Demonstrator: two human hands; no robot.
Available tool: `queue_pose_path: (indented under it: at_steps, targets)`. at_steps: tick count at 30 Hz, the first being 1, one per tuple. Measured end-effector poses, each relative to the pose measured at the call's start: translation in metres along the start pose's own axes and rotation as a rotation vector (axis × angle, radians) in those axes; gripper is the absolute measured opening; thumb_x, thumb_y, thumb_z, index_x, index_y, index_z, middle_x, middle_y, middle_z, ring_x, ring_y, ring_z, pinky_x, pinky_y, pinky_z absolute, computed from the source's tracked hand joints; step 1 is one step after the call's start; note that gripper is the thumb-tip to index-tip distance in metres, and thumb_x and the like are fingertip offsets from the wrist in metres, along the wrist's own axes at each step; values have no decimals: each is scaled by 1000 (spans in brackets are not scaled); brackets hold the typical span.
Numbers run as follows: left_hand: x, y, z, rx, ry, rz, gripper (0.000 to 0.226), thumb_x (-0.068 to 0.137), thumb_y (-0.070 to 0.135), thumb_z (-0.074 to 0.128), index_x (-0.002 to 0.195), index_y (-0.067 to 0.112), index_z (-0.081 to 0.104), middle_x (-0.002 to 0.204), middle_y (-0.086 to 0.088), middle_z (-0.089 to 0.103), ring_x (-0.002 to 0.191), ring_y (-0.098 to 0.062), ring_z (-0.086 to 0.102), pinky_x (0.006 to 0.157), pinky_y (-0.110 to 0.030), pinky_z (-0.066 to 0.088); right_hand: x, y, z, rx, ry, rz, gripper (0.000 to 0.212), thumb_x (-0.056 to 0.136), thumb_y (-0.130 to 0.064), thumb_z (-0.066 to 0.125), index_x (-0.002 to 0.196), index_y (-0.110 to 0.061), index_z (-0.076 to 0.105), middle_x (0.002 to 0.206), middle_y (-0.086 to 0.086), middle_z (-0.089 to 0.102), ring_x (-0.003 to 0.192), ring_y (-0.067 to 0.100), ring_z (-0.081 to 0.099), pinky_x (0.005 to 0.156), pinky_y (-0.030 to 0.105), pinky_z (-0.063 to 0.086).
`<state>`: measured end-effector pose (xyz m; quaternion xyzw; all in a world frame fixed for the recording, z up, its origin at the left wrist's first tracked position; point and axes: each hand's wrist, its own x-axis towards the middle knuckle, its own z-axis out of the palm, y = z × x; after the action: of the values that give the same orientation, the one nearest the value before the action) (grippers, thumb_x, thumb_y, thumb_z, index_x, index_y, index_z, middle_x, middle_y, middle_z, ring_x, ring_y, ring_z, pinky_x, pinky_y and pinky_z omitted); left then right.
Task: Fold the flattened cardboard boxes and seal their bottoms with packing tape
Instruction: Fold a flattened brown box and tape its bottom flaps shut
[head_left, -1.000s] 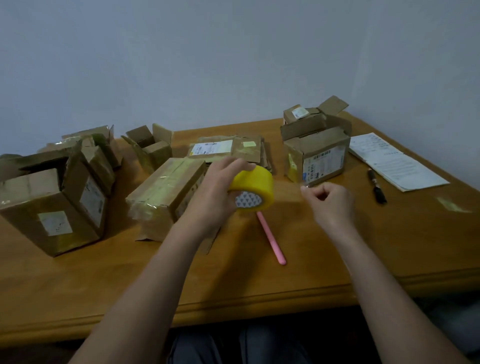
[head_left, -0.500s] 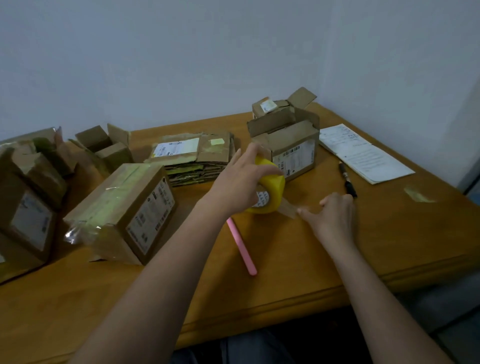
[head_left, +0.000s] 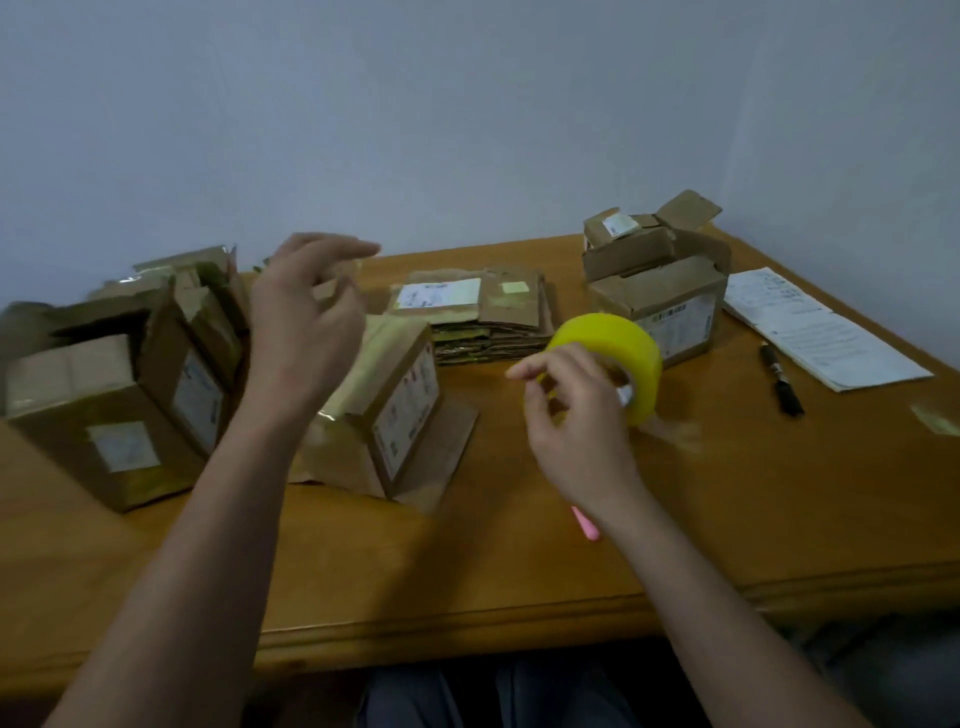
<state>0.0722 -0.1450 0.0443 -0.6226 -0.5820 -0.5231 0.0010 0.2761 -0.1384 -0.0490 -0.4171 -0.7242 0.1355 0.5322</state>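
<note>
- The roll of yellow packing tape (head_left: 618, 358) is held by the right hand (head_left: 576, 421) above the tabletop (head_left: 779, 493), right of centre; the fingers are curled at the roll's core, with the index finger extended to the left.
- A loose, clear strip of tape (head_left: 672, 434) is seen trailing from the roll's lower edge toward the tabletop.
- The left hand (head_left: 304, 332) is raised above the boxes at the left; its fingers are spread and loosely bent, and nothing is gripped by it.
- A folded box with a white label (head_left: 387, 405) is lying below the left hand, its loose flaps spread on the tabletop.
- A stack of flattened cardboard boxes (head_left: 483, 322) is placed behind it, near the middle of the tabletop.
- Several more folded boxes (head_left: 114, 395) are gathered at the left edge, and an open box (head_left: 660, 291) is standing at the back right, just behind the tape roll.
- A pink pen-like stick (head_left: 586, 525) is partly hidden under the right wrist.
- A black marker (head_left: 779, 379) and a sheet of printed paper (head_left: 815, 332) are lying at the far right, just beside each other.
</note>
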Motion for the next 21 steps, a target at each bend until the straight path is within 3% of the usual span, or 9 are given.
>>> queue_pose_path:
  at_steps: [3,5,7,9,11,14,17,19,21]
  targets:
    - [-12,-38,-32,-108,-53,-311,34,94,9,47,105,26,74,131,2,58,123,-17,51,102,-40,46,3,-19,46,160,-263,-44,26,101,-14,46,118,-20,65,124,-4,52,118,7,46,92,27,48]
    - [-25,-58,-42,-215,-220,-419,34,92,18,46,100,33,75,139,6,54,131,-18,46,106,-45,42,4,-32,69,237,-393,13,32,104,-25,42,131,-31,58,146,-9,40,136,10,29,108,36,35]
    - [-40,-67,-48,-308,-347,-462,32,96,18,47,101,33,75,142,9,52,131,-18,46,104,-44,43,7,-39,85,269,-497,101,34,104,-34,39,135,-38,53,155,-14,26,143,14,15,110,34,17]
    - [-51,-72,-51,-325,-388,-457,32,101,16,45,102,26,75,140,8,51,126,-16,49,98,-39,46,9,-39,93,245,-537,135,35,103,-43,37,130,-39,58,155,-16,28,143,18,16,113,36,12]
    - [-62,-74,-53,-318,-389,-436,33,104,21,42,103,22,76,137,8,48,122,-11,50,91,-33,47,8,-36,95,308,-534,146,41,97,-50,36,120,-35,67,147,-18,39,138,10,29,117,46,19]
    - [-74,-82,-55,-341,-375,-421,31,104,25,44,106,21,75,135,8,44,116,1,47,81,-21,47,10,-34,96,356,-535,162,43,92,-55,41,111,-31,72,137,-19,48,130,-2,38,113,47,29]
    - [-77,-88,-54,-329,-374,-385,27,99,32,50,108,25,75,135,12,42,115,4,47,73,-12,49,12,-35,97,344,-513,134,39,90,-58,55,103,-27,74,133,-19,51,124,-10,40,108,39,36]
    - [-75,-91,-54,-304,-388,-362,27,95,38,52,107,28,75,135,12,42,117,0,48,73,-15,50,11,-37,97,340,-493,117,33,82,-55,62,96,-27,73,130,-18,52,118,-16,40,100,26,36]
    - [-73,-93,-55,-292,-403,-356,28,94,39,53,106,27,76,135,10,41,118,-3,49,77,-20,51,9,-38,98,309,-456,91,27,78,-53,68,94,-32,72,127,-19,52,118,-15,40,97,22,35]
